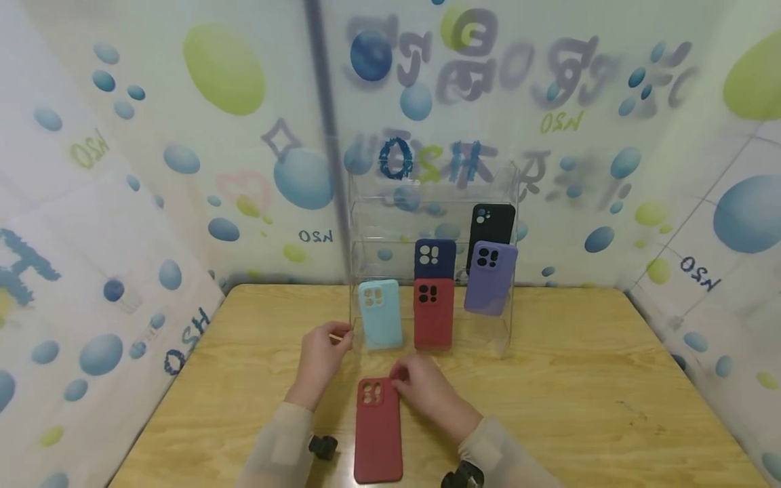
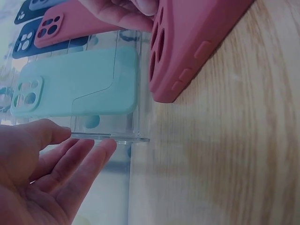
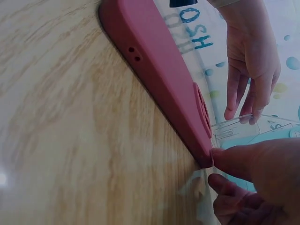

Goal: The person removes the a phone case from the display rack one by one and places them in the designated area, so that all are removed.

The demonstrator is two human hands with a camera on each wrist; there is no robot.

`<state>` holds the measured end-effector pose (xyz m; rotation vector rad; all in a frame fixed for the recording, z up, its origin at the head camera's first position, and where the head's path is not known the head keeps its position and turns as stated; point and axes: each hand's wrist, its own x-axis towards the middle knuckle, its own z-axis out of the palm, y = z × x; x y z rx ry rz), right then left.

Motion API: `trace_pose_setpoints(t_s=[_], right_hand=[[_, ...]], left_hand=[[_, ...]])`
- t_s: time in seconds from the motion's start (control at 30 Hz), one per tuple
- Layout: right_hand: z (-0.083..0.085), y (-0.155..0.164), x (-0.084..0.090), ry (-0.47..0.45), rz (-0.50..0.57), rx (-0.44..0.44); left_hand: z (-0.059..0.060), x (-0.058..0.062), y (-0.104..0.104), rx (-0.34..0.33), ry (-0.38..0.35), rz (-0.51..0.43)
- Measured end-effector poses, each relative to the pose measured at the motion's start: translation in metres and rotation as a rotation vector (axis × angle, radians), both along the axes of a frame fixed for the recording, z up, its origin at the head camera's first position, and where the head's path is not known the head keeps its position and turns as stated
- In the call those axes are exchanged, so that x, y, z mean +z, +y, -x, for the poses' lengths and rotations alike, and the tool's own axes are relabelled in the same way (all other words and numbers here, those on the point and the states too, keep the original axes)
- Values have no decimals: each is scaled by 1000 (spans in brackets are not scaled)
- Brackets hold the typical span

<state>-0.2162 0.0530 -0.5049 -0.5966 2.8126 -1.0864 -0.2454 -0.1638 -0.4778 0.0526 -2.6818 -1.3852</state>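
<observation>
A clear stepped display stand [image 1: 464, 331] is in the middle of the head view. My left hand [image 1: 322, 356] pinches its left side edge between thumb and fingers, seen closely in the left wrist view. On the table before it lies a dark red phone case [image 1: 378, 437], camera cutout toward the stand. My right hand [image 1: 427, 390] is at that case's far right corner. In the right wrist view, its thumb [image 3: 234, 161] touches the corner while the bent index finger sits just off it. A light blue phone case [image 2: 79, 84] leans on the stand beside my left hand.
More phone cases lean on the stand: a red one [image 1: 434, 322] in front, a navy one [image 1: 435, 257] behind it, a purple one [image 1: 490, 281] and a black one [image 1: 491, 227] at right. A patterned wall [image 1: 244, 156] rises behind the wooden table [image 1: 586, 379].
</observation>
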Motion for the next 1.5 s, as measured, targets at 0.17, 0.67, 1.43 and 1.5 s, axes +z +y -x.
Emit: trace_pose_setpoints(t_s=[0.17, 0.67, 1.43, 1.5], right_hand=[[-2, 4, 5, 39, -6, -50], [6, 34, 30, 190, 203, -215], [47, 76, 81, 516, 304, -364], [48, 76, 83, 496, 295, -359]], left_hand=[[2, 3, 0, 0, 1, 4], [-1, -2, 2, 12, 0, 10], [-1, 0, 5, 20, 48, 32], [-2, 1, 5, 24, 47, 32]])
